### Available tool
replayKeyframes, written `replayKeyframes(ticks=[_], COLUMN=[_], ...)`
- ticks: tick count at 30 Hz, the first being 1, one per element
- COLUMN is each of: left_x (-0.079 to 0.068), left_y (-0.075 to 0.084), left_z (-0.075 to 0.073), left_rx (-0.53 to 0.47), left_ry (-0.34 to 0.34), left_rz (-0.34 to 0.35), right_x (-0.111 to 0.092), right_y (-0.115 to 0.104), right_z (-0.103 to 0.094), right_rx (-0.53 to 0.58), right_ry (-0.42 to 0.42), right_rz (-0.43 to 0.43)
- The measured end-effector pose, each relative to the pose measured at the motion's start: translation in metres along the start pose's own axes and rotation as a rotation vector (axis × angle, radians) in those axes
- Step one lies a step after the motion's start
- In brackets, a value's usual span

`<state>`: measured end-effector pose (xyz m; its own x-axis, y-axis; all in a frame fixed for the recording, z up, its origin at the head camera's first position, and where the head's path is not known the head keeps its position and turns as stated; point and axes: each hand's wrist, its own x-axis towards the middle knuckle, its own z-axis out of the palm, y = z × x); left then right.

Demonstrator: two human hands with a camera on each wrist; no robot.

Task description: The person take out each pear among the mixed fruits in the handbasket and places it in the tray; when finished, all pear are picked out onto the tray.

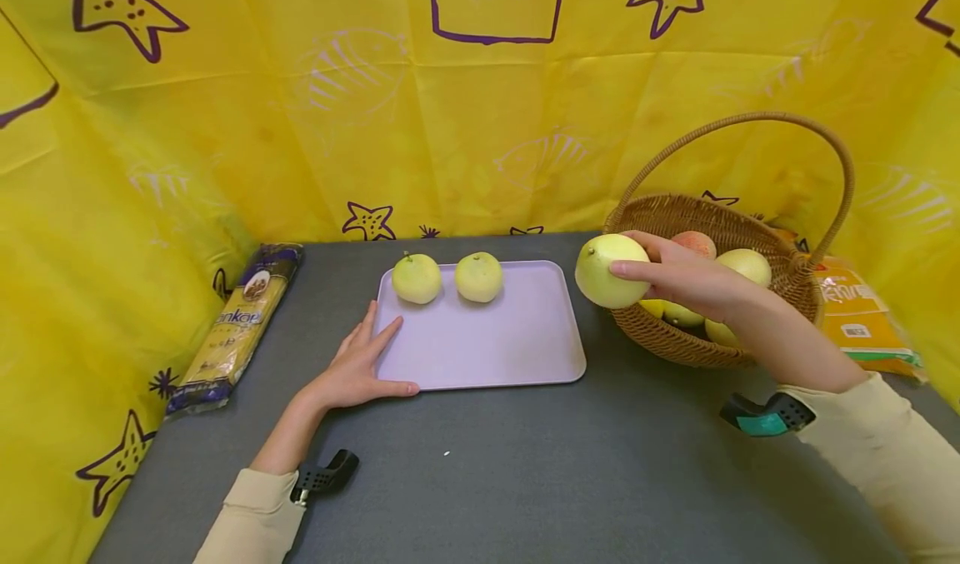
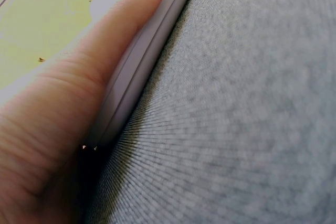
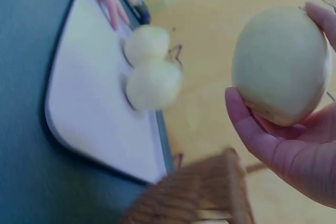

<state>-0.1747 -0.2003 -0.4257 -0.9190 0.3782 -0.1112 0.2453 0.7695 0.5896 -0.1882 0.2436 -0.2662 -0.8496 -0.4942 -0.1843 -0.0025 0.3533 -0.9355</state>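
Note:
My right hand (image 1: 686,277) grips a round, smooth, pale yellow-green fruit (image 1: 611,271), thumb on one side and fingers on the other. It holds the fruit between the wicker basket (image 1: 660,343) and the lilac tray (image 1: 495,351); the right wrist view shows the fruit (image 3: 281,64) raised in the fingers. Two similar fruits, one on the left (image 1: 416,279) and one beside it (image 1: 478,277), sit along the tray's far edge. With fingers spread, my left hand (image 1: 358,368) rests on the tray's left end, the thumb (image 2: 123,17) lying along its near rim.
Inside the basket, under a tall arched handle (image 1: 847,172), lie a peach-coloured fruit (image 1: 694,243) and several yellowish ones. An orange package (image 1: 855,306) lies behind it at right. A long yellow-and-blue packet (image 1: 236,326) lies at left. Yellow patterned cloth (image 1: 480,147) hangs behind the grey table (image 1: 525,481).

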Motion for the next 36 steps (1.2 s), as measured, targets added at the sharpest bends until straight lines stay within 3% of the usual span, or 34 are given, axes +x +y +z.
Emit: replayKeyframes(ticks=[9,19,23,31,36], left_x=[0.0,-0.001,-0.001,0.0,0.0], left_y=[0.002,0.004,0.003,0.001,0.0], left_z=[-0.001,-0.002,-0.001,-0.001,0.0], left_rx=[0.001,-0.003,-0.004,-0.002,-0.001], left_ry=[0.006,0.006,0.004,0.004,0.009], left_rz=[-0.007,-0.015,-0.021,-0.013,-0.005], right_x=[0.018,0.038,0.043,0.05,0.057], right_y=[0.003,0.024,0.033,0.05,0.06], right_z=[0.031,0.053,0.058,0.071,0.079], right_rx=[0.219,0.476,0.518,0.494,0.497], right_ry=[-0.034,-0.063,-0.076,-0.072,-0.015], right_rz=[-0.04,0.031,0.053,0.055,0.065])
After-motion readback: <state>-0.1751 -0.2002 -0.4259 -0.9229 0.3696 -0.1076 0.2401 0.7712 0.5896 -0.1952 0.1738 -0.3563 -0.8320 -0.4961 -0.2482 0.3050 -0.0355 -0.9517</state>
